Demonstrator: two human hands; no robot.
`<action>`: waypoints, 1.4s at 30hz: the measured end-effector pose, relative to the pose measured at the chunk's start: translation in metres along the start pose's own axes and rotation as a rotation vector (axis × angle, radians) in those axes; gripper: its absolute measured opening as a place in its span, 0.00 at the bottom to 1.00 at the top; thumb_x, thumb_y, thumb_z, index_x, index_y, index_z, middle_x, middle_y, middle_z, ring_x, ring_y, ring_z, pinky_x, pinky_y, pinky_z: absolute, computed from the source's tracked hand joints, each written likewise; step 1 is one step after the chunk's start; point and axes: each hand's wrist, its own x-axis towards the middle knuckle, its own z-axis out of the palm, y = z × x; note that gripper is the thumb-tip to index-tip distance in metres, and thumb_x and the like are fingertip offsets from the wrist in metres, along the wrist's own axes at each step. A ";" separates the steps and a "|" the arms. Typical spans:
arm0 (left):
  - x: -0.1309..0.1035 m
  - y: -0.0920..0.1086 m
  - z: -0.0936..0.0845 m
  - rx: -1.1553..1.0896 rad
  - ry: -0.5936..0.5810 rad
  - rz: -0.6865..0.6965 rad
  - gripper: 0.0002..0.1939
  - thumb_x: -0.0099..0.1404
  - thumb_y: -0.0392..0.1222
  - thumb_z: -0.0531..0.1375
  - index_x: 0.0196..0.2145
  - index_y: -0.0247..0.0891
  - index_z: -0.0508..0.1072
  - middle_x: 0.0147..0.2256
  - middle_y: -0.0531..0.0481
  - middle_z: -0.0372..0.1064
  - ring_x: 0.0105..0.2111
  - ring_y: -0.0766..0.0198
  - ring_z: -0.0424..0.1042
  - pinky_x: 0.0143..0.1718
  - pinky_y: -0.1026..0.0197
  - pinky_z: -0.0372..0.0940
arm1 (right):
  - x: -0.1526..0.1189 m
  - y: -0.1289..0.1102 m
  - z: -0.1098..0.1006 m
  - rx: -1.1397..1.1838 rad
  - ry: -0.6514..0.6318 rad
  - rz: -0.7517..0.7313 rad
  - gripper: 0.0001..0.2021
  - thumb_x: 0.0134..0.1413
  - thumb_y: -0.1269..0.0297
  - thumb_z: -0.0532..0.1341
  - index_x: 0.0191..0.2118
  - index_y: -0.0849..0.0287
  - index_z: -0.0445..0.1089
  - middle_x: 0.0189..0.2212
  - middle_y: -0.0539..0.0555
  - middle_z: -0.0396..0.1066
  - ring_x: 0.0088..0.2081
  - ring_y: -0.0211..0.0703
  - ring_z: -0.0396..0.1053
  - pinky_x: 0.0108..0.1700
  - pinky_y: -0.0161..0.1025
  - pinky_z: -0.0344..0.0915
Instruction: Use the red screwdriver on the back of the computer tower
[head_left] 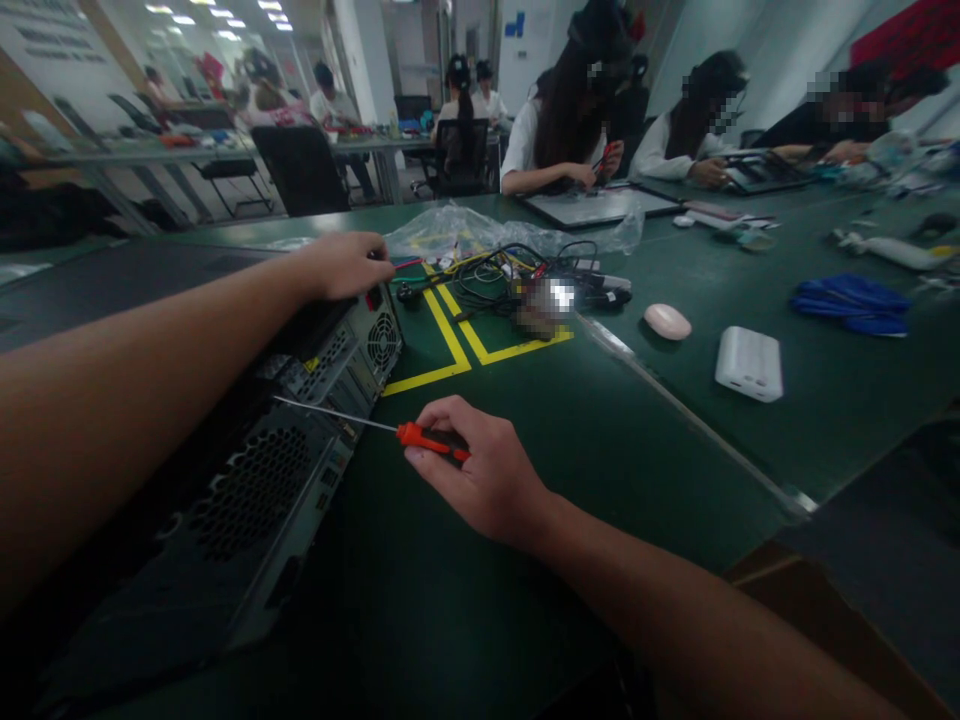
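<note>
In the head view, a black desktop computer case [262,500] lies along the left side of a green tabletop [600,450], its rear panel with fan grille [383,340] and honeycomb vent [255,490] turned toward the middle. The left hand [349,264] rests at the case's far rear corner, fingers curled; whether it grips anything I cannot tell. The right hand [480,465] is closed around the handle of a red-and-black screwdriver [431,440], whose long shaft points left to the rear panel; whether the tip touches it is unclear. Toward the tabletop's far edge, a tangle of cables [487,280] lies over yellow tape lines [517,349], with clear plastic sheeting [442,225] just behind. A pale pink oval object [667,321] and a white box-shaped device [748,363] sit near each other toward the right edge, a blue bundle [851,303] beyond them. At the far edge, a co-worker [559,140] bends over a dark-framed panel [600,205], holding a red-handled tool [604,157].
</note>
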 end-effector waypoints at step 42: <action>0.000 -0.001 -0.001 0.011 -0.003 -0.001 0.30 0.66 0.56 0.59 0.60 0.44 0.86 0.54 0.35 0.85 0.58 0.33 0.81 0.61 0.39 0.73 | 0.003 -0.001 -0.002 -0.029 0.027 -0.032 0.12 0.77 0.54 0.65 0.48 0.56 0.81 0.41 0.55 0.82 0.40 0.46 0.77 0.46 0.43 0.71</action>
